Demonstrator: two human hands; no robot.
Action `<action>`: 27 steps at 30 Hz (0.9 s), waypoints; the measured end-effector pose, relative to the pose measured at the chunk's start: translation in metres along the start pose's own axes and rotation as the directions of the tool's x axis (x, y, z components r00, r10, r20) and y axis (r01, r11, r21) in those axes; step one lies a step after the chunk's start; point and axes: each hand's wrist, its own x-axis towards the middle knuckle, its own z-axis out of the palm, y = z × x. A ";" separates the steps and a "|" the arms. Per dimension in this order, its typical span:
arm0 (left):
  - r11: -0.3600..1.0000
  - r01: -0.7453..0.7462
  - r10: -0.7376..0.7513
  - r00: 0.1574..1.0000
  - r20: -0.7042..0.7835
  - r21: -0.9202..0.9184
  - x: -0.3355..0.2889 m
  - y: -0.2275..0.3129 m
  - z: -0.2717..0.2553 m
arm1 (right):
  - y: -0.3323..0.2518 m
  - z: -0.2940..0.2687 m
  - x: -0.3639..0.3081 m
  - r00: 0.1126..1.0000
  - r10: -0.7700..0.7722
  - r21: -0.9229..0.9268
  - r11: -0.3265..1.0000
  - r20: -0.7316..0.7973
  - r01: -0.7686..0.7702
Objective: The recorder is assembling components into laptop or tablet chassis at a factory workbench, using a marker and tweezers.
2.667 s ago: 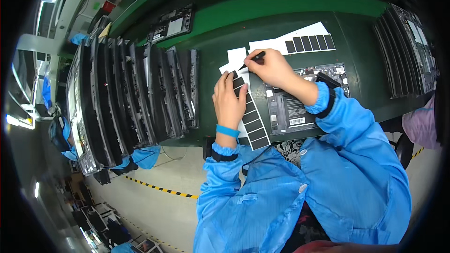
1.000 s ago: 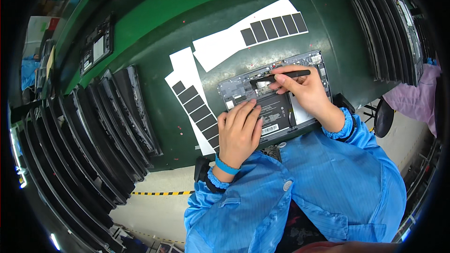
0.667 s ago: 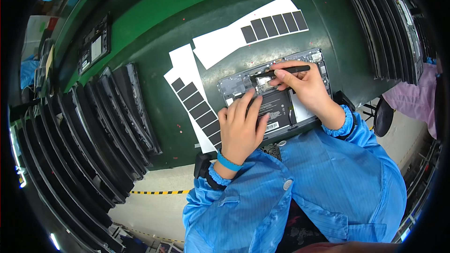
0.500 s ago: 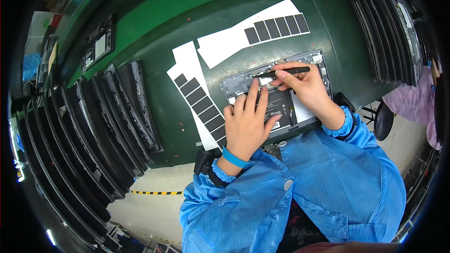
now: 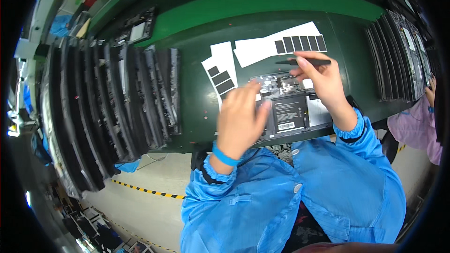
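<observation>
- My left hand (image 5: 241, 115) hangs over the left part of the opened laptop base (image 5: 286, 110), fingers loosely curled and holding nothing; the fingertips (image 5: 255, 86) sit above the unit's far left corner. I cannot tell whether they touch it.
- My right hand (image 5: 321, 77) is closed around thin black tweezers (image 5: 307, 62), pinched between thumb and fingers and held roughly level over the far edge of the laptop base.
- The laptop base lies at the near edge of the table (image 5: 197, 93), directly in front of me, its inner side up: a dark battery block with a white label in the middle, circuit parts along its far side.
- Just beyond the unit lies a long white backing sheet (image 5: 262, 49) with a row of black rectangular stickers (image 5: 300, 43) at its right end.
- To the left of that, a smaller white sheet (image 5: 220, 61) carries three black stickers in a slanted column; my left hand covers its near end.
- A row of dark laptop shells (image 5: 117, 93) stands on edge along the left side of the table, well apart from my hands.
- A second row of shells (image 5: 398, 56) stands at the right side of the table.
- Both my forearms wear blue sleeves; a blue band (image 5: 224, 154) circles my left wrist.
- At the far right, another person's pink sleeve (image 5: 417, 122) is visible beside the right row.
</observation>
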 end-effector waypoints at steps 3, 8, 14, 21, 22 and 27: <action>0.984 0.170 -0.160 0.976 -0.145 0.055 0.003 -0.029 -0.029 | -0.008 0.046 0.031 0.994 -0.087 0.010 0.996 0.069 0.087; 0.913 0.270 -0.219 0.957 -0.190 0.305 0.000 -0.100 0.012 | 0.050 0.128 0.079 0.958 -0.202 -0.360 0.895 0.204 0.265; 0.868 0.322 -0.281 0.946 -0.161 0.378 0.002 -0.099 0.018 | 0.060 0.133 0.082 0.961 -0.231 -0.416 0.867 0.151 0.273; 0.875 0.301 -0.268 0.953 -0.139 0.380 0.007 -0.101 0.011 | 0.058 0.134 0.082 0.966 -0.198 -0.380 0.891 0.168 0.249; 0.872 0.298 -0.263 0.954 -0.142 0.388 0.007 -0.101 0.011 | 0.058 0.134 0.082 0.965 -0.192 -0.381 0.891 0.177 0.247; 0.867 0.293 -0.263 0.956 -0.128 0.403 0.007 -0.101 0.010 | 0.064 0.136 0.079 0.964 -0.221 -0.320 0.912 0.150 0.259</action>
